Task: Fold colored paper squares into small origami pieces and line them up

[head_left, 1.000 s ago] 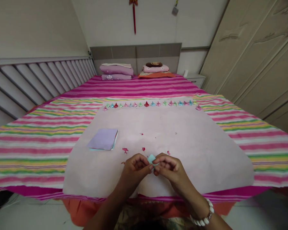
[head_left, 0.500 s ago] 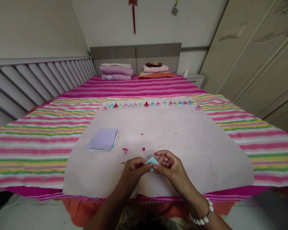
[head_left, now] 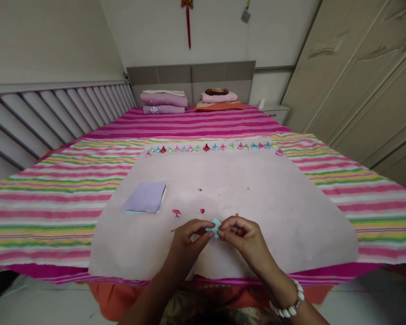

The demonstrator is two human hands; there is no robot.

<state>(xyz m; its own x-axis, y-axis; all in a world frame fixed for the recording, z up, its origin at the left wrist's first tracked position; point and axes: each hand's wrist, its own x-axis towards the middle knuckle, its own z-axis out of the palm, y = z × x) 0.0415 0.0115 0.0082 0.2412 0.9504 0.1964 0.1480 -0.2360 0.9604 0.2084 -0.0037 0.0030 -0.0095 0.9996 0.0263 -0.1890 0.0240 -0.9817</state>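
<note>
A small light-blue folded paper piece (head_left: 214,226) is pinched between both my hands, just above the pale pink sheet (head_left: 277,212) spread on the bed. My left hand (head_left: 189,239) grips its left side with thumb and fingers closed. My right hand (head_left: 243,237), with a white bead bracelet at the wrist, pinches its right side. A stack of lilac square papers (head_left: 145,197) lies to the left. A row of several small folded paper shapes (head_left: 209,147) in red, pink, green and blue lines the sheet's far edge.
Tiny red paper scraps (head_left: 176,212) lie just beyond my hands. The bed has a striped cover (head_left: 54,180), with folded pillows (head_left: 164,100) at the headboard. A slatted wall runs on the left and wardrobe doors (head_left: 365,81) on the right.
Both hands kept working the blue paper piece in place. The right hand's fingers, spread half a second ago, have closed back into a pinch, and the piece has turned slightly.
</note>
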